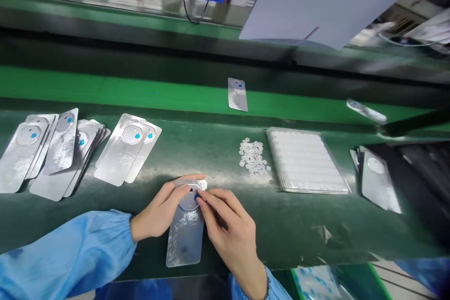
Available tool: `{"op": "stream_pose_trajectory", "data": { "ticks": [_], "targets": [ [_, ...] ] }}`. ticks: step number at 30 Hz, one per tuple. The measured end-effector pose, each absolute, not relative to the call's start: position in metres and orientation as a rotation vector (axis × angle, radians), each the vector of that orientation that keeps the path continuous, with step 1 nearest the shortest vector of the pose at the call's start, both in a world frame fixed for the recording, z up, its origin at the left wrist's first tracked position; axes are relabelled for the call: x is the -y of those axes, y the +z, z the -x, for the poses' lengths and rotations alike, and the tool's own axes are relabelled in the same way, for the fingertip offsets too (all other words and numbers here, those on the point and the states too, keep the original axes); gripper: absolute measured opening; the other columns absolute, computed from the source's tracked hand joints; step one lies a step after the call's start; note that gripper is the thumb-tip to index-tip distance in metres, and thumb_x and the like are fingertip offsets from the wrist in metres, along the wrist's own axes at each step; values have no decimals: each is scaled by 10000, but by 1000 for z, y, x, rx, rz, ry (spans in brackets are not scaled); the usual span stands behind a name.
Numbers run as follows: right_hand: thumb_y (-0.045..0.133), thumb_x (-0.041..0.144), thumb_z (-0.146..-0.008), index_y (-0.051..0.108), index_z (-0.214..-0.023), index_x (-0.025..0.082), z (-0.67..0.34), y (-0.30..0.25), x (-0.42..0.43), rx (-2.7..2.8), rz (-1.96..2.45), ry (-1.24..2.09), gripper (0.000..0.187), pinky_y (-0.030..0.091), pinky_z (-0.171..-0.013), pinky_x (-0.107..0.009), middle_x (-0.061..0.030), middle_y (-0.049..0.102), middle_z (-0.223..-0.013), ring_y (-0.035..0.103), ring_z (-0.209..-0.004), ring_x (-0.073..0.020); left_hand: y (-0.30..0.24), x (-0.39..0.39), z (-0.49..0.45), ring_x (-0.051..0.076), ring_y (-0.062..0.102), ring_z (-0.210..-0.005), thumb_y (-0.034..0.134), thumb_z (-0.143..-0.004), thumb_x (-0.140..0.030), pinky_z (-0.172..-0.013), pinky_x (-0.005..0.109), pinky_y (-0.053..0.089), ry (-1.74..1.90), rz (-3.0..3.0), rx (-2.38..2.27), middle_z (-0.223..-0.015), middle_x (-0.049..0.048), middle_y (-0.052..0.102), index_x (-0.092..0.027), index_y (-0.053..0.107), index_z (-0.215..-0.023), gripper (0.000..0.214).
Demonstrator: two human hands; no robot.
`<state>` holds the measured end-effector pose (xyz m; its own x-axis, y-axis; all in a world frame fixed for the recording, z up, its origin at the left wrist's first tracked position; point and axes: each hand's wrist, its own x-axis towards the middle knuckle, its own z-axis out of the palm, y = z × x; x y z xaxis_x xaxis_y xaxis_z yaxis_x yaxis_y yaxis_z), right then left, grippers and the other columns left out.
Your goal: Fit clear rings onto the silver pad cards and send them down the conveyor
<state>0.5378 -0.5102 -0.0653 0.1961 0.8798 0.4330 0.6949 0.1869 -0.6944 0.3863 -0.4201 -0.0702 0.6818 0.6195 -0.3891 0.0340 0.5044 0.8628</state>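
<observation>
A flat silver plate (184,241) with rounded corners lies in front of me at the bench's near edge. Its upper part carries an eight-sided outline with a small dark hole. My left hand (158,211) grips the plate's upper left, the thumb on its face and a finger along the top edge. With thumb and forefinger closed, my right hand (234,225) pinches at a small round blue piece (196,195) on the outline's right side. The fingertips partly cover it, so whether it is stuck down is hidden.
Similar plates with blue dots lie in piles at left (52,150) and centre-left (121,150). Small clear discs (253,157) are heaped beside a stack of clear-covered white sheets (302,159). More plates (379,180) lie right. A single plate (237,94) rests on the green ledge.
</observation>
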Motion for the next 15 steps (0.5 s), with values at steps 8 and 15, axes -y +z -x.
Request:
{"op": "stream_pose_trajectory", "data": {
  "ticks": [8, 15],
  "targets": [
    [576, 117, -1022, 668, -1081, 196, -538, -65, 509, 1641, 1634, 222, 135, 588, -700, -249, -64, 684, -998, 712, -847, -162, -65, 418, -388, 273, 596, -1281, 487, -1011, -382, -1223, 434, 347, 448, -1120, -743, -1395, 62, 656, -184, 688, -1316, 416],
    [490, 130, -1058, 618, -1073, 181, -537, -67, 509, 1742, 1696, 172, 138, 568, -713, -262, -69, 661, -985, 703, -848, -172, -67, 418, -387, 263, 609, -1268, 486, -1004, -381, -1222, 420, 351, 447, -1127, -746, -1257, 57, 730, -185, 697, -1309, 419]
  ]
}}
